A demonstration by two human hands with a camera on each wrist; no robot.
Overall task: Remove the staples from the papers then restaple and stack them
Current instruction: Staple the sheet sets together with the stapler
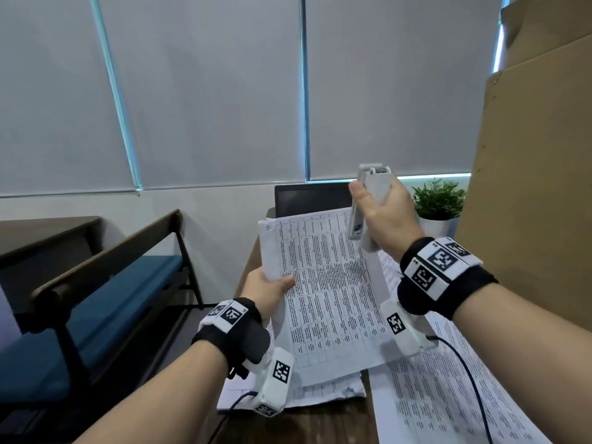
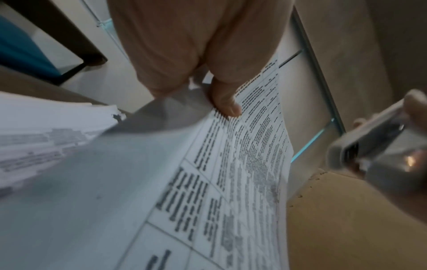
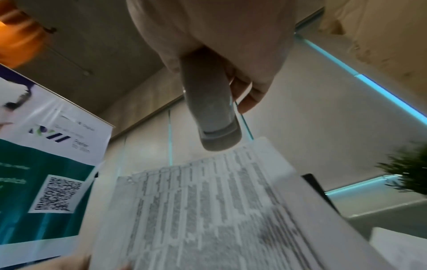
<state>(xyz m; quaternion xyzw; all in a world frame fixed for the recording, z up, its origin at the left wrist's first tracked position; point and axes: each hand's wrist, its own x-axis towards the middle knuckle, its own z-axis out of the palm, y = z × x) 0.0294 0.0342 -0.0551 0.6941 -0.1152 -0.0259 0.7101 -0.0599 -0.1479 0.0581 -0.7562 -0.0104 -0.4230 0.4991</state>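
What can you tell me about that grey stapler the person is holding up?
The stapler looks like light grey plastic with a metal magazine showing at its front. The right hand grips it around the body, thumb on one side, fingers curled round the other. It is held up in the air roughly upright, apart from the table, just above the far right corner of the printed papers that the left hand holds. Whether it touches the paper is unclear.

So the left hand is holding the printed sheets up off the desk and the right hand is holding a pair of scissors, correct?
Not quite. The left hand does hold the printed sheets up off the desk, but the right hand grips a grey stapler, not scissors. The head view shows it plainly.
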